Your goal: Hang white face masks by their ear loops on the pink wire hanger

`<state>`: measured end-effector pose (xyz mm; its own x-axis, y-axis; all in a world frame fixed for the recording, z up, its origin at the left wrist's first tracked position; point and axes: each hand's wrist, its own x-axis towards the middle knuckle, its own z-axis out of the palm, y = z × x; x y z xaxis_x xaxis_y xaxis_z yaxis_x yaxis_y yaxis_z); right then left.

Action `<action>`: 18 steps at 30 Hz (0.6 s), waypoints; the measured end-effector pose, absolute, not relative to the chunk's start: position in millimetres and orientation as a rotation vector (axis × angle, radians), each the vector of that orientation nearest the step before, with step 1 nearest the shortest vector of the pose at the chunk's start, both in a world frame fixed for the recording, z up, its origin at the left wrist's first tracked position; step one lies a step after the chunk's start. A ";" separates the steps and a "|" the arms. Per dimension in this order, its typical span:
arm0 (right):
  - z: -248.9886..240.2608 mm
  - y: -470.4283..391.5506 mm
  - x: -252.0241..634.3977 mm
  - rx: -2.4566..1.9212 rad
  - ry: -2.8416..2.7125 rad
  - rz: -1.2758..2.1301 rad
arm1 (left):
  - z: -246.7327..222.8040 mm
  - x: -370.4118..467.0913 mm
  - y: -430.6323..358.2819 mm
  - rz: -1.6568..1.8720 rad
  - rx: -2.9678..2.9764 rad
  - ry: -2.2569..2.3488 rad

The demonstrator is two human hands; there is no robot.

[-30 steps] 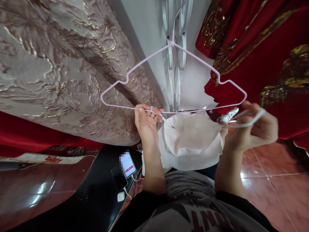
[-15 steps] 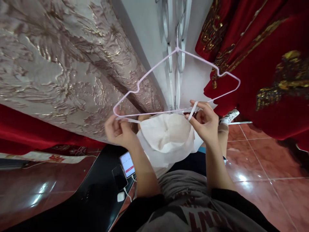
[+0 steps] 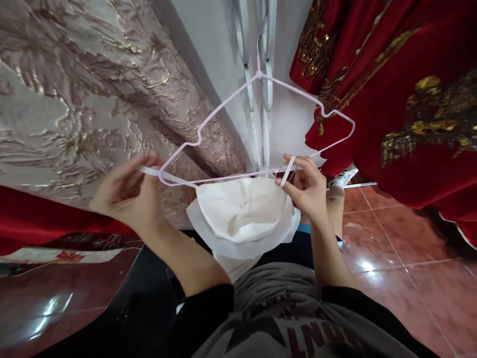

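A pale pink clothes hanger (image 3: 219, 108) hangs before me by its hook. Below its bottom bar is a white garment (image 3: 242, 209) of thin cloth with narrow straps. My left hand (image 3: 130, 191) pinches one white strap (image 3: 172, 176), pulled out past the hanger's left end; its fingers are slightly blurred. My right hand (image 3: 307, 181) is beside the bottom bar, with the other white strap (image 3: 287, 171) looped and stretched between thumb and forefinger. The lower part of the garment hangs over my lap.
On the left hangs a pinkish, gold-patterned fabric (image 3: 74, 114); on the right, a red garment with gold sequins (image 3: 372, 114). White metal bars (image 3: 265, 124) stand behind the hanger. A black surface (image 3: 145, 288) lies at lower left above red floor tiles (image 3: 387, 233).
My left hand has moved left and outward, drawing the strap past the hanger's end. My right hand keeps its strap. The view has shifted slightly, and my left arm now covers the phones.
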<state>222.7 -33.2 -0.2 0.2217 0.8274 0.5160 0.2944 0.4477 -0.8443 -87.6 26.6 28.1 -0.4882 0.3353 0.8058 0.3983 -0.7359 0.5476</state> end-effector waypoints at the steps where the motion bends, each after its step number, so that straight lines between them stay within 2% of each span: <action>1: 0.5 -33.8 223.2 -1.096 -1.344 0.496 | 28.2 -93.6 29.1 -2.455 -1.581 -1.087; 3: 1.8 -35.3 224.2 -1.091 -1.334 0.496 | 27.2 -104.9 29.6 -2.497 -1.556 -1.042; 8: 3.3 -38.2 223.6 -1.117 -1.380 0.536 | 26.3 -118.5 9.5 -2.556 -1.464 -1.267; 18: -0.2 -38.4 214.3 -1.108 -1.444 0.570 | 78.5 -71.1 21.0 -2.429 -2.060 -1.457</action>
